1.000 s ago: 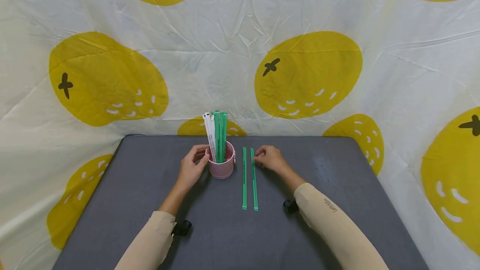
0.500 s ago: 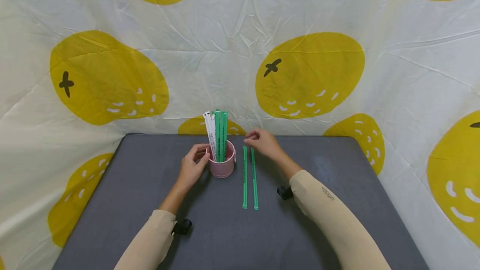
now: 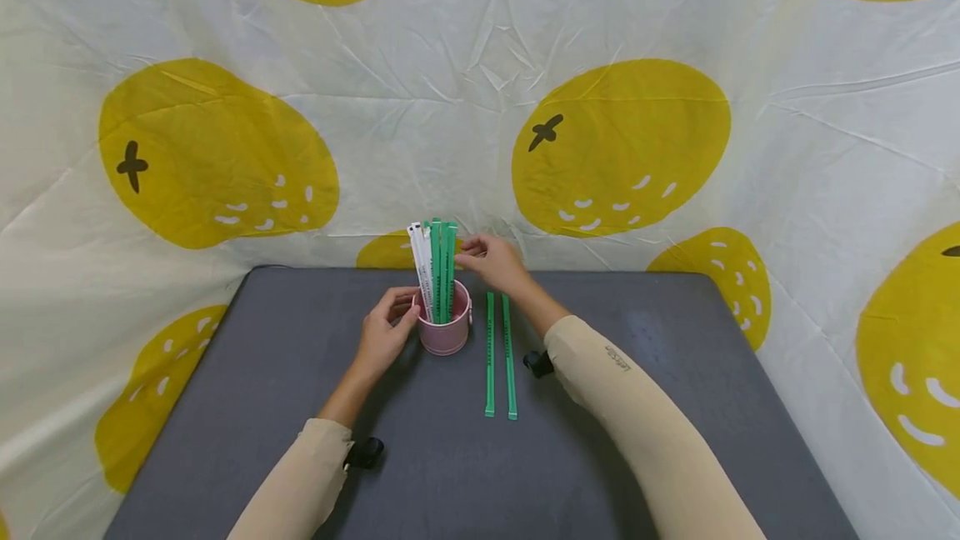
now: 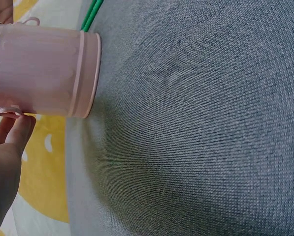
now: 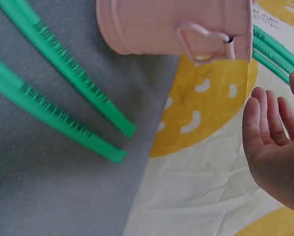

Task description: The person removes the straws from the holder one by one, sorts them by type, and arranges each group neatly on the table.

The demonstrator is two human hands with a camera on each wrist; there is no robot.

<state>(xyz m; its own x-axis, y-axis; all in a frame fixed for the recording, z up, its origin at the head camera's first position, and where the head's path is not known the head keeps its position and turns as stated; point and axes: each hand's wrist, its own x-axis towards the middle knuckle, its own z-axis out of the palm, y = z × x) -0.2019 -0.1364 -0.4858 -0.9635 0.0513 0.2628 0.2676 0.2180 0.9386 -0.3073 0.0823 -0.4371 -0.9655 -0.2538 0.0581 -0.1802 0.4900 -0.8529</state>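
A small pink bucket (image 3: 444,338) stands upright on the table with slim printed sticks in it. White sticks (image 3: 422,269) lean at its left, green sticks (image 3: 442,273) at its right. My left hand (image 3: 384,336) holds the bucket's left side, thumb and fingertips at the small side handle (image 4: 9,111). My right hand (image 3: 495,263) is raised beside the upper ends of the green sticks, fingers gently bent and apart, nothing seen between them. Two more green sticks (image 3: 491,357) (image 5: 68,118) lie side by side on the table, right of the bucket.
The dark grey table (image 3: 300,357) ends a little behind the bucket. A white curtain (image 3: 420,148) with large yellow fruit prints hangs behind it. A small black wrist camera (image 3: 365,453) sits under the left sleeve, another black camera (image 3: 537,363) under the right.
My right hand has left the upper end of the right-hand lying stick and moved up and left to the sticks in the bucket. The left hand and bucket stay put.
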